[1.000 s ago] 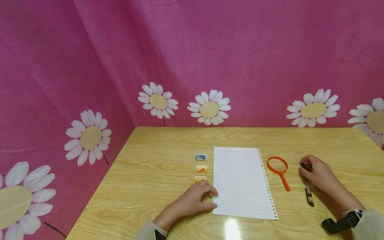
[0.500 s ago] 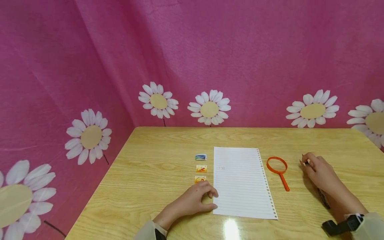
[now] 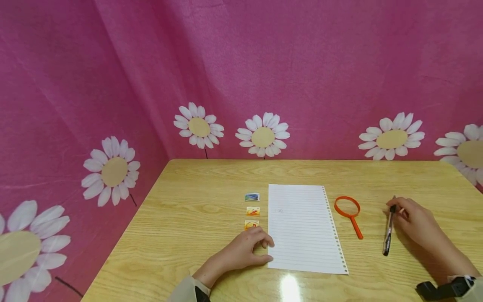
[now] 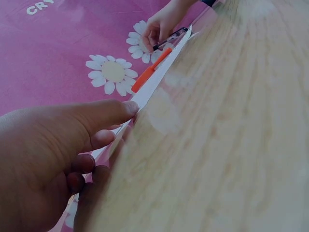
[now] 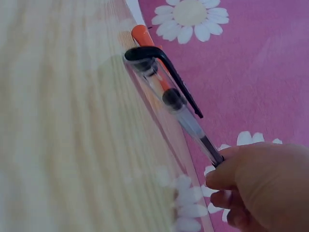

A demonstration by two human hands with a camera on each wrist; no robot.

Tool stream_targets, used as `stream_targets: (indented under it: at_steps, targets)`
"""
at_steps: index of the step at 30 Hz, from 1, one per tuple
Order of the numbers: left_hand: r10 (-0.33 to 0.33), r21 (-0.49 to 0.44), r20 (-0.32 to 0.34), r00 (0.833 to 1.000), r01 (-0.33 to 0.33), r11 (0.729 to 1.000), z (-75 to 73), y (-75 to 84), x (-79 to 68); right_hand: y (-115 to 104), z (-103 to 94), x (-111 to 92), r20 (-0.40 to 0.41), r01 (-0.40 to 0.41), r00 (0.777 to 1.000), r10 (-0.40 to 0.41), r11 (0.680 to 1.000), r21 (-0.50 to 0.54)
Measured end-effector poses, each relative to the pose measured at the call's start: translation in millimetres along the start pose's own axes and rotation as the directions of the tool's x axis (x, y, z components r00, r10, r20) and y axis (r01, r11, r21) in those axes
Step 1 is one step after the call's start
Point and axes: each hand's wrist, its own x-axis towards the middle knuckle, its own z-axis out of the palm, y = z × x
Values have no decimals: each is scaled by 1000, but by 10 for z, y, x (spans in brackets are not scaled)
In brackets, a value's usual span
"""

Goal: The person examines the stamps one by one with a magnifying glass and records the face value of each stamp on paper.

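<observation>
In the head view, my right hand (image 3: 416, 220) pinches a clear-barrelled gel pen (image 3: 388, 235) near its far end. The pen's clip end points back toward me; the right wrist view shows the black clip (image 5: 179, 79) up close. At the left edge of a lined, hole-punched sheet of paper (image 3: 305, 235), my left hand (image 3: 247, 248) rests with relaxed, bent fingers, its fingertips touching the edge. Faint writing (image 3: 279, 211) marks the sheet's upper left. Beyond that hand, three small picture stamps stand in a column: a blue one (image 3: 252, 196), a yellow one (image 3: 253, 211) and a partly covered yellow one (image 3: 251, 224).
An orange magnifying glass (image 3: 354, 226) lies between the paper and my right hand. The wooden table (image 3: 181, 222) ends at a pink curtain (image 3: 302, 75) printed with daisies, behind and to the left.
The pen has turned within my right hand: it was largely hidden under the hand half a second ago and now shows on the hand's left. That hand has shifted slightly right. My left hand stays put.
</observation>
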Motion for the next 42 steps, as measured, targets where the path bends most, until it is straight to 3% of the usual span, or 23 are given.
stream_targets:
  at_steps: [8,12,15,19,21,25,27,28,35,40,42]
  targets:
    - [-20,-14,18,1000,21,1000,-17,8,-4,19,-84,-129,36,-46,998,48,998,-53]
    - [-24,-18,25,999,24,1000,-15,16,-10,-80,-105,-143,29,-114,993,112,989,92]
    - [-22,-17,23,999,23,1000,-11,12,-21,-217,-81,-113,67,-179,984,166,927,329]
    - [-17,-13,18,1000,18,1000,-2,7,-20,-437,-33,-52,135,-241,971,199,781,576]
    - [-23,-14,20,1000,23,1000,1,6,-17,-543,-11,-20,147,-254,966,211,695,673]
    - [-33,-15,23,999,33,999,1,9,-9,-716,31,27,179,-318,943,279,606,730]
    - [-35,-16,24,999,36,999,1,7,-5,-769,53,53,200,-360,926,321,589,724]
    - [-34,-14,22,999,34,999,2,6,-4,-797,64,67,216,-390,915,342,602,697]
    - [-37,-10,18,999,37,999,9,0,-9,-982,210,193,340,-513,853,396,520,683]
    - [-29,-1,12,1000,29,1000,6,-3,-6,-1155,363,276,361,-527,846,392,516,675]
    - [-24,-1,10,1000,24,1000,4,0,-6,-1226,426,309,356,-523,849,390,531,667]
